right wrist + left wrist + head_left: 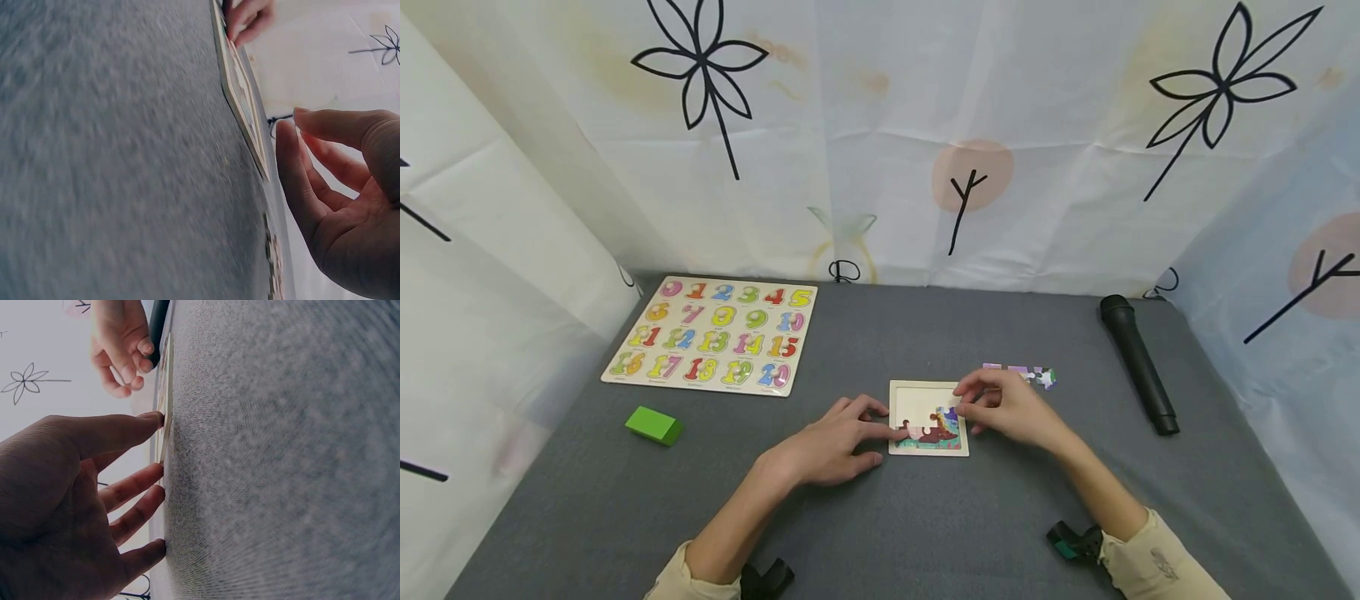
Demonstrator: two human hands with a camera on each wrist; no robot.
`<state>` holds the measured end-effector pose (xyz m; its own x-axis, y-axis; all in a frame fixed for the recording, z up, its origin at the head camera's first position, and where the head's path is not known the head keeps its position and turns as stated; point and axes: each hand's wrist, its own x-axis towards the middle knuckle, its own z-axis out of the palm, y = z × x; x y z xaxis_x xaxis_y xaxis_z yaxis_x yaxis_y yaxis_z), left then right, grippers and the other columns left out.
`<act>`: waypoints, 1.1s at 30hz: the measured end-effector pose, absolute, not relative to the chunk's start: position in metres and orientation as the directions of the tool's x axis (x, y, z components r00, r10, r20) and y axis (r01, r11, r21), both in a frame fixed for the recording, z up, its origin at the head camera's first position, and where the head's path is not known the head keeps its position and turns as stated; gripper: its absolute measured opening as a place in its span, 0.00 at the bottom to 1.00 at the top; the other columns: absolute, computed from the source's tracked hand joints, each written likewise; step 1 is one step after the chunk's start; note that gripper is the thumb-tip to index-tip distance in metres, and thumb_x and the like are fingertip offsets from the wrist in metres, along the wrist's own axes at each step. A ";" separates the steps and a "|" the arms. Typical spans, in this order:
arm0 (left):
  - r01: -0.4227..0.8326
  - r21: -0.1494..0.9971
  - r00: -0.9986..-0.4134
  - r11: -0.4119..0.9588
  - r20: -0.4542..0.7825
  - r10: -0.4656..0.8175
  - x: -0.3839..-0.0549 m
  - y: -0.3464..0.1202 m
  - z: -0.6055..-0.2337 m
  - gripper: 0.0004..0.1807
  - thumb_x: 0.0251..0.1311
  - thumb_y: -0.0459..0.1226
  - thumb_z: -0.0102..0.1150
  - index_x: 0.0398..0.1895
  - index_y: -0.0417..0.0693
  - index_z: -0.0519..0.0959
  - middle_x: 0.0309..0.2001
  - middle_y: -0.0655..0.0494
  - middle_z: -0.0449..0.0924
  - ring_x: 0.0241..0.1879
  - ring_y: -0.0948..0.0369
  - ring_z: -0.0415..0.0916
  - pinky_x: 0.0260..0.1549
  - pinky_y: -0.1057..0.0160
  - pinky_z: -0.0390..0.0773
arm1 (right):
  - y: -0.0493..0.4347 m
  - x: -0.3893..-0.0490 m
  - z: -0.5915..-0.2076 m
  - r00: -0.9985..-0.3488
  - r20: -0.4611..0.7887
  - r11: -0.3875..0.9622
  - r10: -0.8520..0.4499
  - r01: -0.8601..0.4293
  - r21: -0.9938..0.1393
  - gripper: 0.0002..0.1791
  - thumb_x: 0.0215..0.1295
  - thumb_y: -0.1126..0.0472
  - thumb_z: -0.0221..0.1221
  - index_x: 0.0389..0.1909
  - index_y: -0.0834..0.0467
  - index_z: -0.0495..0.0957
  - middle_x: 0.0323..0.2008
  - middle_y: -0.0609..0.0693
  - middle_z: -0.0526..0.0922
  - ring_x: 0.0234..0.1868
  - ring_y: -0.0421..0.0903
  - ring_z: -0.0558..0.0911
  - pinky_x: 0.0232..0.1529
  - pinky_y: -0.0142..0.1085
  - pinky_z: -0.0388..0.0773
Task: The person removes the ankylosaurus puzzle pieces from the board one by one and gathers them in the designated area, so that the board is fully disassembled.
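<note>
Head: the squarish puzzle (921, 404) lies on the tabletop (850, 533) between the hands; the left hand's (827, 446) index touches it, the right hand (1011, 408) bends at its right edge, nearer the loose pieces (1043, 377). Left wrist: left fingers spread apart. Right wrist: thumb and index nearly meet; any pinched piece is indiscernible.

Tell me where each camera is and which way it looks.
Head: worn there, looking forward and down at the puzzle tray; left hand, right hand and sleeves show.
Left wrist: worn there, facing the tray; left hand near, right hand beyond.
Right wrist: worn there, facing the tray; right hand near, left hand beyond.
Both wrist views share the tray.
</note>
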<state>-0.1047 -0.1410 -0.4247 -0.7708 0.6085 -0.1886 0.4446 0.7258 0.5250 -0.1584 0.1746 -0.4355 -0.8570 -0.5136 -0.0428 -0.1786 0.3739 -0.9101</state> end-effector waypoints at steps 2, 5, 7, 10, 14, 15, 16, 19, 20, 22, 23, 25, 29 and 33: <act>0.449 0.524 -0.771 0.724 -0.183 0.610 -0.105 -0.141 -0.425 0.26 0.75 0.39 0.65 0.74 0.68 0.80 0.73 0.51 0.72 0.68 0.48 0.69 0.65 0.40 0.76 | 0.170 -0.158 -0.437 -0.845 -0.043 0.365 -0.532 -0.184 -0.913 0.11 0.71 0.69 0.67 0.51 0.70 0.83 0.38 0.60 0.84 0.29 0.42 0.87 0.34 0.43 0.90; 0.451 0.525 -0.770 0.722 -0.179 0.612 -0.104 -0.141 -0.425 0.26 0.76 0.39 0.65 0.74 0.68 0.80 0.74 0.51 0.72 0.68 0.48 0.69 0.65 0.39 0.75 | 0.164 -0.159 -0.439 -0.826 -0.046 0.357 -0.562 -0.192 -0.914 0.11 0.70 0.69 0.68 0.50 0.70 0.83 0.36 0.59 0.84 0.27 0.46 0.87 0.33 0.43 0.90; 0.450 0.526 -0.770 0.721 -0.179 0.612 -0.104 -0.141 -0.425 0.26 0.76 0.39 0.65 0.74 0.68 0.80 0.74 0.51 0.72 0.69 0.48 0.69 0.66 0.39 0.75 | 0.161 -0.159 -0.441 -0.817 -0.046 0.369 -0.575 -0.209 -0.906 0.11 0.70 0.69 0.69 0.50 0.69 0.83 0.35 0.59 0.84 0.25 0.46 0.86 0.33 0.41 0.89; 0.450 0.528 -0.770 0.720 -0.179 0.612 -0.104 -0.141 -0.425 0.26 0.76 0.39 0.65 0.74 0.68 0.80 0.74 0.50 0.72 0.69 0.48 0.69 0.66 0.39 0.75 | 0.159 -0.161 -0.443 -0.814 -0.045 0.410 -0.579 -0.244 -0.879 0.12 0.67 0.67 0.72 0.48 0.67 0.85 0.33 0.57 0.86 0.25 0.42 0.85 0.31 0.35 0.85; 0.448 0.531 -0.770 0.719 -0.179 0.612 -0.104 -0.142 -0.424 0.26 0.76 0.39 0.65 0.74 0.67 0.81 0.74 0.51 0.72 0.69 0.48 0.69 0.66 0.39 0.75 | 0.157 -0.164 -0.444 -0.826 -0.051 0.490 -0.561 -0.281 -0.825 0.12 0.63 0.65 0.76 0.45 0.64 0.87 0.32 0.53 0.87 0.27 0.36 0.81 0.32 0.30 0.79; 0.448 0.532 -0.770 0.719 -0.179 0.612 -0.104 -0.142 -0.424 0.26 0.76 0.39 0.65 0.73 0.67 0.81 0.74 0.51 0.72 0.69 0.48 0.69 0.66 0.39 0.75 | 0.156 -0.164 -0.443 -0.830 -0.057 0.508 -0.555 -0.284 -0.813 0.13 0.62 0.64 0.76 0.45 0.63 0.88 0.32 0.52 0.86 0.27 0.35 0.80 0.32 0.29 0.77; 0.446 0.533 -0.770 0.719 -0.180 0.612 -0.104 -0.142 -0.424 0.26 0.76 0.39 0.65 0.73 0.67 0.81 0.74 0.51 0.72 0.69 0.48 0.69 0.66 0.39 0.75 | 0.155 -0.165 -0.442 -0.833 -0.063 0.525 -0.549 -0.285 -0.802 0.13 0.61 0.64 0.77 0.45 0.63 0.88 0.32 0.50 0.86 0.27 0.34 0.79 0.32 0.29 0.76; 0.443 0.535 -0.770 0.720 -0.185 0.611 -0.104 -0.141 -0.423 0.26 0.76 0.39 0.65 0.74 0.67 0.81 0.74 0.50 0.72 0.69 0.48 0.69 0.66 0.39 0.75 | 0.153 -0.166 -0.441 -0.838 -0.086 0.559 -0.538 -0.279 -0.781 0.13 0.60 0.62 0.77 0.44 0.61 0.89 0.31 0.48 0.85 0.26 0.35 0.78 0.31 0.29 0.74; 0.442 0.534 -0.770 0.721 -0.187 0.610 -0.104 -0.141 -0.423 0.26 0.76 0.39 0.65 0.74 0.67 0.81 0.74 0.50 0.72 0.69 0.48 0.68 0.66 0.39 0.75 | 0.153 -0.166 -0.440 -0.839 -0.094 0.566 -0.536 -0.275 -0.777 0.12 0.60 0.62 0.78 0.43 0.61 0.89 0.31 0.48 0.85 0.26 0.35 0.78 0.31 0.29 0.74; 0.442 0.533 -0.769 0.721 -0.189 0.611 -0.104 -0.141 -0.423 0.26 0.76 0.39 0.65 0.74 0.67 0.80 0.74 0.50 0.72 0.69 0.48 0.68 0.66 0.39 0.75 | 0.152 -0.166 -0.440 -0.838 -0.102 0.575 -0.537 -0.274 -0.771 0.12 0.60 0.62 0.78 0.43 0.60 0.89 0.30 0.47 0.84 0.26 0.35 0.77 0.30 0.29 0.73; 0.442 0.533 -0.769 0.722 -0.190 0.611 -0.104 -0.141 -0.423 0.26 0.76 0.39 0.64 0.74 0.67 0.80 0.74 0.50 0.72 0.69 0.48 0.68 0.66 0.39 0.75 | 0.151 -0.166 -0.439 -0.836 -0.103 0.576 -0.538 -0.276 -0.769 0.12 0.61 0.62 0.78 0.42 0.60 0.89 0.30 0.47 0.83 0.26 0.35 0.76 0.30 0.29 0.73; 0.442 0.534 -0.768 0.720 -0.189 0.612 -0.105 -0.141 -0.423 0.26 0.76 0.39 0.64 0.74 0.67 0.80 0.74 0.50 0.72 0.70 0.48 0.68 0.66 0.39 0.75 | 0.151 -0.165 -0.438 -0.832 -0.095 0.573 -0.547 -0.289 -0.767 0.11 0.61 0.63 0.78 0.42 0.60 0.88 0.31 0.48 0.82 0.26 0.35 0.75 0.31 0.29 0.73; 0.444 0.537 -0.767 0.717 -0.186 0.614 -0.105 -0.142 -0.423 0.26 0.76 0.39 0.64 0.74 0.67 0.80 0.75 0.50 0.71 0.70 0.47 0.68 0.67 0.39 0.75 | 0.150 -0.164 -0.438 -0.822 -0.073 0.557 -0.565 -0.314 -0.769 0.11 0.62 0.65 0.77 0.42 0.60 0.85 0.34 0.51 0.80 0.26 0.35 0.73 0.31 0.29 0.72; 0.449 0.531 -0.767 0.719 -0.183 0.615 -0.105 -0.142 -0.423 0.26 0.76 0.39 0.64 0.74 0.67 0.80 0.74 0.50 0.72 0.70 0.47 0.68 0.67 0.39 0.75 | 0.151 -0.162 -0.438 -0.815 -0.071 0.544 -0.575 -0.316 -0.777 0.12 0.64 0.66 0.75 0.43 0.59 0.82 0.35 0.52 0.82 0.25 0.36 0.75 0.31 0.30 0.73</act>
<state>-0.1052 -0.1416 -0.4234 -0.7670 0.6149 -0.1834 0.4490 0.7186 0.5311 -0.1623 0.1506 -0.4377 -0.8150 -0.5751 -0.0709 -0.3161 0.5439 -0.7774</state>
